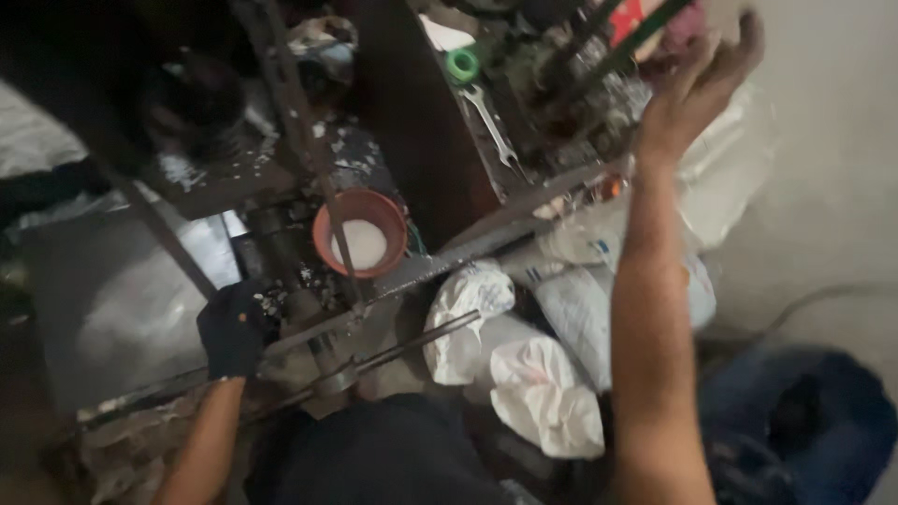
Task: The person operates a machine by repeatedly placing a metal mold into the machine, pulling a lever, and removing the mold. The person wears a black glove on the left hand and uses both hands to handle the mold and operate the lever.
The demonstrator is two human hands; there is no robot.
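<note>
My left hand (233, 329), in a black glove, rests on the dirty metal frame (412, 271) of a machine at the lower left, fingers curled near a dark metal pipe (281, 252). My bare right hand (700, 79) is raised at the upper right, reaching toward a cluttered shelf with its fingers bent beside a red and white packet (632, 17); whether it grips anything is unclear. An orange-brown bowl (385, 217) with white powder inside sits between the frame bars, right of my left hand.
A silver spanner (493, 127) and a green tape roll (462, 64) lie on the dark shelf. White sacks (547, 388) are heaped on the floor at centre right. A blue bag (814, 421) lies at lower right. A thin lever rod (402, 348) crosses below the frame.
</note>
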